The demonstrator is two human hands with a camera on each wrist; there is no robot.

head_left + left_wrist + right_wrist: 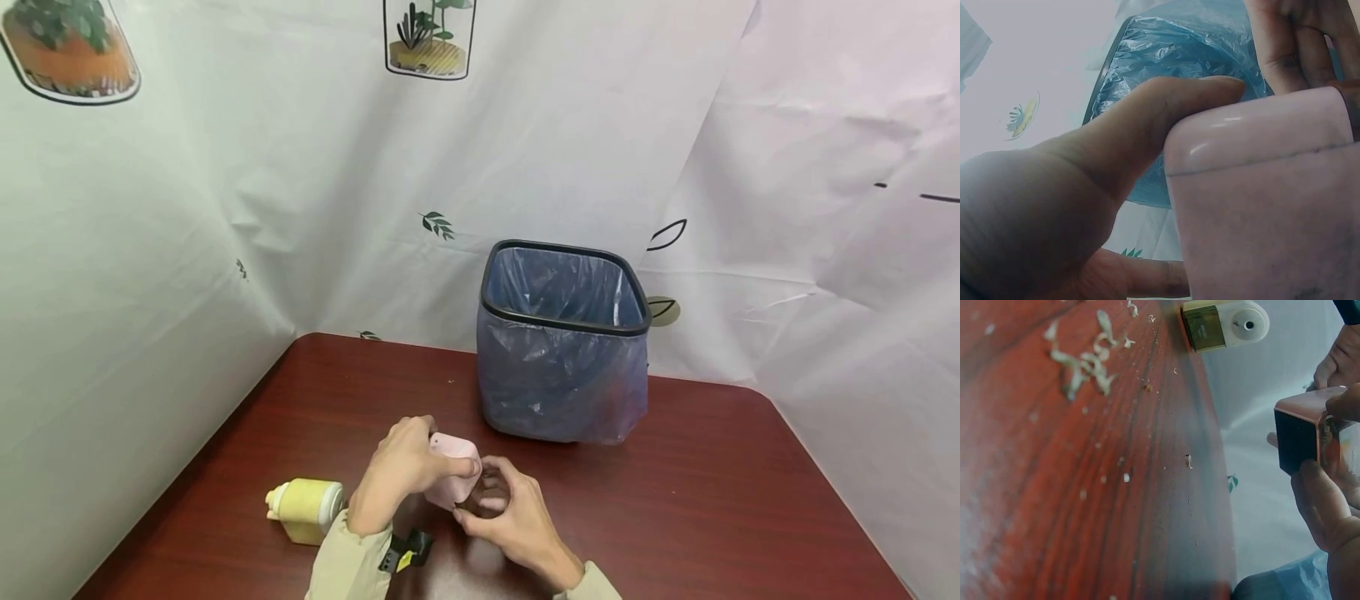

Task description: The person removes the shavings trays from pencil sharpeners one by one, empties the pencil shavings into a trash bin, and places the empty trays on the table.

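A pink pencil sharpener (452, 450) is held tilted above the table, between both hands. My left hand (397, 471) grips its body from the left, with the thumb across the rounded top in the left wrist view. My right hand (528, 521) pinches the sharpener's other end with thumb and fingers. In the right wrist view the sharpener (1300, 403) shows a dark flat face and a clear part beside the fingers. A yellow pencil sharpener (306, 500) lies left of my left hand; its white front with a round hole shows in the right wrist view.
A bin (562, 375) lined with a translucent blue bag stands at the back of the dark red table (720, 483). Pale shavings (1088, 362) and crumbs are scattered on the tabletop. White printed sheeting (337, 183) hangs behind and along the sides.
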